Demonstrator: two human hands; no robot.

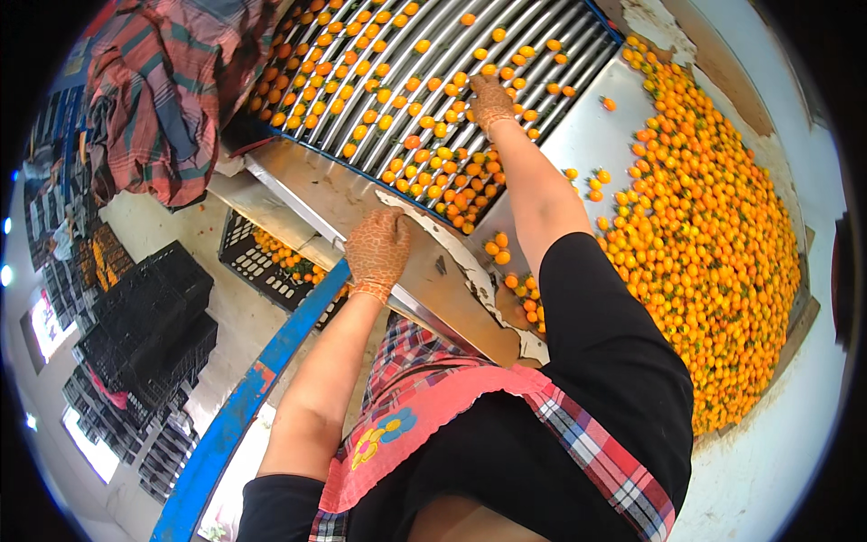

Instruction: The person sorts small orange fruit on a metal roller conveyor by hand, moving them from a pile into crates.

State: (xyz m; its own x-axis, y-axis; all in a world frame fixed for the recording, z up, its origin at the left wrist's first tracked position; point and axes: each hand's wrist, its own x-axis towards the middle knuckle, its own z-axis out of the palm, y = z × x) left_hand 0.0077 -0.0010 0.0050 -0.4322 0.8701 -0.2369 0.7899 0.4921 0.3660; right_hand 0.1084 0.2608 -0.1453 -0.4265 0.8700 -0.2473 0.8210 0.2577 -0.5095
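My right hand (490,99), in an orange-brown patterned glove, reaches over a sloping bed of metal rollers (506,23). Its fingers are apart and touch or nearly touch the small orange citrus fruits (422,46) that lie in the grooves between the rollers. A dense cluster of fruits (465,203) has gathered at the near corner of the bed. My left hand (377,253), gloved alike, is closed above the brown ledge (316,185) near its metal edge. What its curled fingers hold, if anything, is hidden.
A large heap of fruits (713,244) fills the right side, beside a bare metal sheet (587,117). A blue bar (257,388) slants along my left arm. Below left stand a black crate (244,257) with fruits and stacked black crates (149,316). Plaid cloth (172,90) hangs upper left.
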